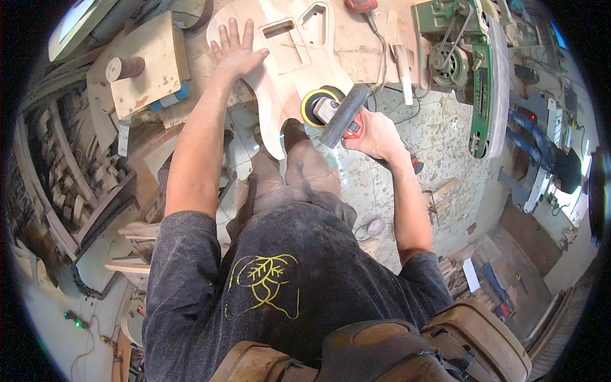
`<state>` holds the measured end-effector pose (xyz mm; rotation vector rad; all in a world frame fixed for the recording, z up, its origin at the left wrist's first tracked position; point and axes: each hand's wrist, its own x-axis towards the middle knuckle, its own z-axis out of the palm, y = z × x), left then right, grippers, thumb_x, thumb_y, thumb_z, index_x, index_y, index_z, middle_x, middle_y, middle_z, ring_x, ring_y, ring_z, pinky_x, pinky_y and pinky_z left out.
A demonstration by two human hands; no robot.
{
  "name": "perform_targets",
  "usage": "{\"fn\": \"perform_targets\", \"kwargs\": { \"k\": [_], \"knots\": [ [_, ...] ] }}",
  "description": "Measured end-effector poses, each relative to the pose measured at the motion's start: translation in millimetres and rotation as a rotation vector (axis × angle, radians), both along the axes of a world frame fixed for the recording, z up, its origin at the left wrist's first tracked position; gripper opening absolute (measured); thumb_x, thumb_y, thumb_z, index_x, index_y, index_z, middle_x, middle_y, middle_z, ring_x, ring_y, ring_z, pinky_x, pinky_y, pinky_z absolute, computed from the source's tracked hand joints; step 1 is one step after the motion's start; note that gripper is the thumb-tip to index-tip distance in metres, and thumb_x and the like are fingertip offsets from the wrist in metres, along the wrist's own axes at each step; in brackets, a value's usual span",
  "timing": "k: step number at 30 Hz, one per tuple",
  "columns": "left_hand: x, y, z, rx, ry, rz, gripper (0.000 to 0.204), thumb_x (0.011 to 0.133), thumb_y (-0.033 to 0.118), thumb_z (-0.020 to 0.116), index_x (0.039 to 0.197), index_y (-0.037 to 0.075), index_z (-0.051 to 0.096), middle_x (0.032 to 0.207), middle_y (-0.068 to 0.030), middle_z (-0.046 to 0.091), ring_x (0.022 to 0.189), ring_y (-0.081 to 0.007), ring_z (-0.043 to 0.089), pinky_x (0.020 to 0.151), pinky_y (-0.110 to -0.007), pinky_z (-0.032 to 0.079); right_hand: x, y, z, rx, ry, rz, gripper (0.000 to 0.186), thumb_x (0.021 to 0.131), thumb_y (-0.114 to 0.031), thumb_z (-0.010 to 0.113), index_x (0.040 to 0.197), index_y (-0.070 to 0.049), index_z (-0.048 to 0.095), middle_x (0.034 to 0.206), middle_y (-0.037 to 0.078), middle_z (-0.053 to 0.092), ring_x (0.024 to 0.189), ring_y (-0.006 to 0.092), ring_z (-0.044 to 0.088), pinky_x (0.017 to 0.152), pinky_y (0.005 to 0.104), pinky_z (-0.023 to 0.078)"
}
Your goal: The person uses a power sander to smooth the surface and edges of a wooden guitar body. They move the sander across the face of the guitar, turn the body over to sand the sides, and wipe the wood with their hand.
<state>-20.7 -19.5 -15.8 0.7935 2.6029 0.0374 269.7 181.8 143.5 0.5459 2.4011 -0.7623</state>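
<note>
A pale wooden guitar body with routed cavities lies on the workbench, its curved horn jutting over the near edge toward me. My left hand rests on its left part with fingers spread flat. Closed around a red and grey disc sander is my right hand. The sander's round pad, rimmed in yellow, is tilted at the body's near edge; whether it touches the wood I cannot tell. A long dark grey piece on the sander hides part of its housing.
Right of the guitar body stands a green belt-driven machine. A pale tube and a cable lie nearer. At left is a wooden board with a brown spool. Wood pieces fill the left rack. Another person is far right.
</note>
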Motion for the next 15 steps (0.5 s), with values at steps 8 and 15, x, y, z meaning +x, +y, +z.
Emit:
{"fn": "perform_targets", "kwargs": {
  "k": [8,15],
  "knots": [
    [0,0,0,0.053,-0.005,0.003,0.099,0.093,0.067,0.055,0.168,0.031,0.001,0.174,-0.0168,-0.011,0.159,-0.0437,-0.012,0.123,-0.068,-0.001,-11,-3,-5,0.025,0.029,0.026,0.062,0.067,-0.035,0.078,0.116,-0.001,0.060,0.091,0.026,0.073,0.090,0.0439,0.071,0.082,0.0513,0.057],
    [1,1,4,0.046,-0.058,0.018,0.099,0.093,0.064,0.055,0.168,0.030,0.001,0.173,-0.0166,-0.013,0.158,-0.0426,-0.017,0.123,-0.066,-0.007,-12,-13,-2,-0.014,0.025,0.074,0.063,0.066,-0.037,0.079,0.116,-0.001,0.061,0.091,0.025,0.073,0.090,0.0437,0.071,0.082,0.0509,0.057]
  ]
}}
